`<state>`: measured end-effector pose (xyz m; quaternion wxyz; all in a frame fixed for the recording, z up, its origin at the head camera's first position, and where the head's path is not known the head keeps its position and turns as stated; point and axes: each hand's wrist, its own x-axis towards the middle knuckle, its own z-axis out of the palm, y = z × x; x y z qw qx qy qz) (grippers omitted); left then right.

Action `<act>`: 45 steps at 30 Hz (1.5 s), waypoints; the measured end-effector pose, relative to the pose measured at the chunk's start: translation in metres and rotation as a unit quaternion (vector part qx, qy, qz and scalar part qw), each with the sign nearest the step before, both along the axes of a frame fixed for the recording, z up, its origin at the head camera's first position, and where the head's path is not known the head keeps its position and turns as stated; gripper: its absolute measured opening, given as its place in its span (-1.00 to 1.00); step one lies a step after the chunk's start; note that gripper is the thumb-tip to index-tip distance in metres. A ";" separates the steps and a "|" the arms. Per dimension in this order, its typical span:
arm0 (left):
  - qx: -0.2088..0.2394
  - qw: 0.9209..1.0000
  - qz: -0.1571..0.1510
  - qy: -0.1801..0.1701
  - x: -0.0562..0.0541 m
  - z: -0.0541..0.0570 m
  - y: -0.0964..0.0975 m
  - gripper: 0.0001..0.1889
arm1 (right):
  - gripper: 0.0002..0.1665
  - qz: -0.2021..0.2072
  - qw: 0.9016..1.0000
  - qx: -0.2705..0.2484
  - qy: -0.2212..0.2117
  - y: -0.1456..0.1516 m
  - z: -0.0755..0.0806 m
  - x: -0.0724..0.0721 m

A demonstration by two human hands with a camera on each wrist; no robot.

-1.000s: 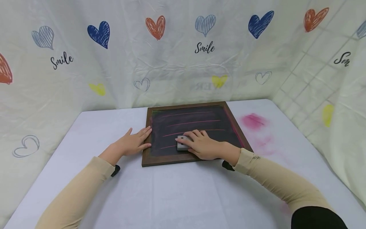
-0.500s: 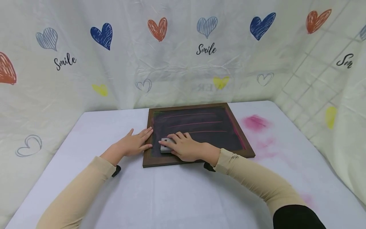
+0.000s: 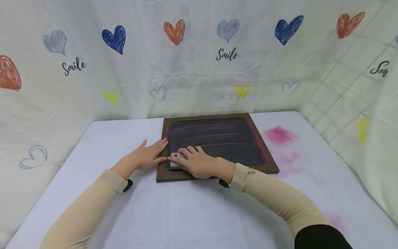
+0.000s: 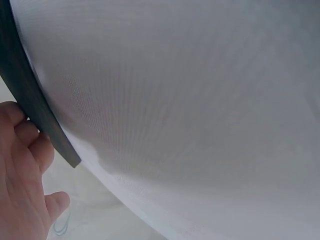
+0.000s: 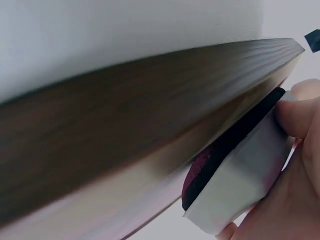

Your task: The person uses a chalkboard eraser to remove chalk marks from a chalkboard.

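Note:
A small chalkboard (image 3: 214, 131) in a brown wooden frame lies on the table, with several thin pink chalk lines across its upper and middle part. My right hand (image 3: 199, 164) grips a grey-white chalkboard eraser (image 3: 174, 165) at the board's lower left corner. In the right wrist view the eraser's (image 5: 237, 182) dark felt, stained pink, faces the board beside the frame (image 5: 125, 125), with thumb and fingers around its body. My left hand (image 3: 144, 156) rests with straight fingers on the left frame edge; the left wrist view shows its fingertips (image 4: 42, 150) against the frame (image 4: 37, 105).
The table (image 3: 133, 214) has a white cover with a pink chalk smudge (image 3: 280, 135) right of the board and fainter ones below. A white curtain (image 3: 192, 69) printed with hearts hangs behind the table and along both sides.
My right hand has slid the eraser left along the board's bottom to the left corner; the lowest pink line, partly visible earlier, no longer shows. The left hand has stayed on the frame.

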<state>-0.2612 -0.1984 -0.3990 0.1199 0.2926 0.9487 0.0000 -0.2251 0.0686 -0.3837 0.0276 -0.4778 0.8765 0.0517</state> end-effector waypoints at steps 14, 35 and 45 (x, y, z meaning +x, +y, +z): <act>0.004 1.000 0.004 -0.004 -0.002 -0.003 0.001 -0.18 | -0.28 -0.040 0.997 -0.059 -0.029 0.080 -0.003 -0.002; 0.011 1.000 0.000 -0.008 -0.003 0.001 0.000 -0.18 | -0.25 -0.147 0.982 -0.115 0.005 0.209 0.001 0.017; 0.011 1.000 0.003 -0.010 0.000 0.001 0.000 -0.18 | -0.27 -0.143 0.983 -0.111 -0.004 0.208 0.001 0.015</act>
